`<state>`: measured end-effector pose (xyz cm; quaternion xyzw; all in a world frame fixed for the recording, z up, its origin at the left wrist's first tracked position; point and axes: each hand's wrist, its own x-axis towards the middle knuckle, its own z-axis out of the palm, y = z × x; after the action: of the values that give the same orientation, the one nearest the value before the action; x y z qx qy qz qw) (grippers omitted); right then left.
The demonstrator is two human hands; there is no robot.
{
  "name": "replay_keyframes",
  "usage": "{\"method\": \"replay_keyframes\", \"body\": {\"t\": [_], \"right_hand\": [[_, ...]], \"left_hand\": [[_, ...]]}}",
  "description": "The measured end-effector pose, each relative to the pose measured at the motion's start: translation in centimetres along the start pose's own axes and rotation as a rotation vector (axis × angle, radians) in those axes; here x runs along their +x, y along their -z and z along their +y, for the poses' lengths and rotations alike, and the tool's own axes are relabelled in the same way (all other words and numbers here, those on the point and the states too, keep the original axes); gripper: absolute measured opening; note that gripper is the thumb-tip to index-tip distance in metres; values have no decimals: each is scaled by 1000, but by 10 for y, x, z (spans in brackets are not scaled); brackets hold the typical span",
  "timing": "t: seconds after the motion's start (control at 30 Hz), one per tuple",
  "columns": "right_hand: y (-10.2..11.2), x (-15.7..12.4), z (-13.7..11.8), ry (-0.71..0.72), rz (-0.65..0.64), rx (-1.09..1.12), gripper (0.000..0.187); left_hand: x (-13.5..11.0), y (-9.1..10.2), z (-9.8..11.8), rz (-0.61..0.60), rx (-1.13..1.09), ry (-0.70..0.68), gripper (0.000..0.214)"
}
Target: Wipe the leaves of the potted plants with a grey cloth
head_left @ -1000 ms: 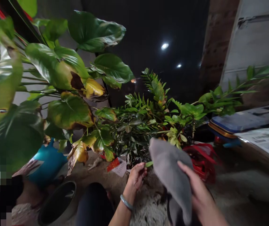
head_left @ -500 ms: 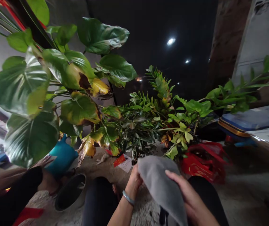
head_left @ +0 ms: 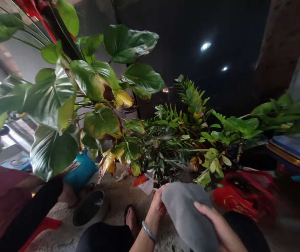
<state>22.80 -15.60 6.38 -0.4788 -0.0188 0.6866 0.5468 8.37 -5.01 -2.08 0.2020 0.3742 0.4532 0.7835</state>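
Two: left hand [head_left: 157,207], right hand [head_left: 219,229] gripping cloth [head_left: 185,213] edges.

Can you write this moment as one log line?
left hand: pinches grey cloth edge | right hand: thumb on grey cloth | ahead: leafy plants

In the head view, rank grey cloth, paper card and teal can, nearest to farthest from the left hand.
1. Grey cloth, touching the left hand.
2. Paper card, on floor just ahead.
3. Teal can, far left, under leaves.
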Motion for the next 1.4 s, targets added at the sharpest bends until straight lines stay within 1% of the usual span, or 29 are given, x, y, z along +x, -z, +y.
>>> {"method": "replay_keyframes", "body": {"t": [0.03, 0.07, 0.17, 0.23, 0.27, 0.3, 0.33, 0.4, 0.47, 0.5, 0.53, 0.57, 0.6, 0.67, 0.73, 0.77, 0.83, 0.87, 0.93, 1.0, 1.03, 1.1, 1.17, 1.27, 1.33, 1.4], "right_hand": [[-3, -3, -10, 33, -27, 19, 36], [-11, -3, -24, 85, -46, 49, 37], [-52, 9, -64, 232, -58, 159, 32], [-78, 23, -74, 236, -57, 210, 22], [-85, 29, -71, 205, -60, 213, 17], [-88, 34, -63, 162, -67, 196, 14], [-85, 37, -51, 126, -70, 164, 12], [-65, 36, -23, 94, -58, 72, 17], [-38, 25, -3, 49, -40, -51, 30], [-26, 17, 0, 51, -31, -87, 36], [-18, 8, -2, 55, -25, -113, 40], [-15, 0, -10, 71, -22, -121, 43], [-16, -6, -21, 103, -26, -116, 43], [-32, -12, -50, 193, -51, -86, 41], [-55, -5, -74, 285, -103, -57, 37], [-65, 3, -81, 302, -134, -53, 33], [-75, 23, -83, 248, -165, -74, 22], [-75, 32, -78, 188, -156, -103, 15], [-64, 43, -67, 84, -89, -193, 3], [-50, 42, -62, 68, -43, -265, 7], [-45, 36, -64, 82, -48, -272, 7], [-42, 21, -77, 131, -92, -212, 7], [-53, 9, -96, 175, -134, -104, 10], [-84, 9, -116, 259, -190, 37, 12], [-103, 19, -113, 270, -233, 83, 13], [-108, 30, -93, 211, -234, 80, 11]], "left_hand": [[-1, 2, 0, 2, -11, -13, 20], [-1, 3, 0, 14, -26, -27, 22], [1, 6, 1, 84, -64, -37, 25], [5, 6, 5, 107, -81, -37, 24], [6, 6, 7, 106, -86, -48, 23], [8, 6, 9, 102, -88, -56, 21], [8, 6, 12, 96, -85, -54, 18], [8, 5, 17, 86, -63, -8, 13], [7, 4, 19, 81, -40, 31, 11], [6, 4, 20, 80, -33, 37, 11], [5, 3, 19, 79, -32, 26, 11], [5, 3, 18, 74, -36, 4, 11], [6, 2, 17, 66, -40, -14, 12], [8, 2, 15, 44, -54, -29, 16], [10, 4, 14, 37, -58, -14, 22], [10, 5, 15, 47, -49, 5, 24], [9, 10, 21, 97, -27, 25, 24], [7, 13, 25, 136, -24, 21, 23], [2, 17, 38, 244, -65, -16, 17], [-4, 19, 54, 334, -141, -76, 14], [-7, 18, 62, 356, -175, -108, 13], [-9, 13, 77, 352, -211, -166, 10], [-6, 6, 85, 309, -208, -210, 10], [5, -5, 86, 278, -147, -209, 12], [12, -10, 80, 293, -85, -165, 14], [17, -11, 73, 302, -42, -128, 15]]}}
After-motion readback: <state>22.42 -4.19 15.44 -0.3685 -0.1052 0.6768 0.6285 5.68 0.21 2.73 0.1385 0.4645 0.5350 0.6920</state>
